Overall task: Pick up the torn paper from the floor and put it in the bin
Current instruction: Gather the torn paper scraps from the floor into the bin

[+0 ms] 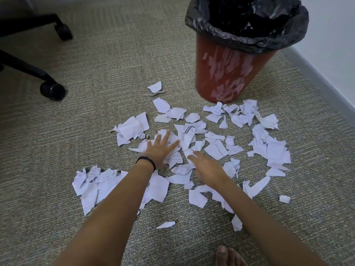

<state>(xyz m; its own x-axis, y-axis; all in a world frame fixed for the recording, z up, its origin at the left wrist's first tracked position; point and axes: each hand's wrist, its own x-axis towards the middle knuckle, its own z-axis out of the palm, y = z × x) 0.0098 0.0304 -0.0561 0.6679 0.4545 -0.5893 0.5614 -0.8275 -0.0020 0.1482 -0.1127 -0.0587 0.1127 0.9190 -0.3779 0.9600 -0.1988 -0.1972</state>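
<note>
Torn white paper pieces (pixel 217 149) lie scattered over the carpet in front of a red bin (pixel 228 73) lined with a black bag. My left hand (pixel 160 150), with a black band on the wrist, rests flat with spread fingers on a clump of scraps in the middle of the pile. Just to its right, my right hand (pixel 206 167) reaches down onto the scraps with its index finger stretched forward; its other fingers are hidden below the hand. More scraps sit in clusters at the lower left (pixel 94 185) and at the right (pixel 272 148).
The black legs and castors of an office chair (pixel 51 89) stand at the upper left. A grey skirting board and white wall (pixel 326 77) run along the right behind the bin. A bare foot (pixel 228 256) shows at the bottom edge.
</note>
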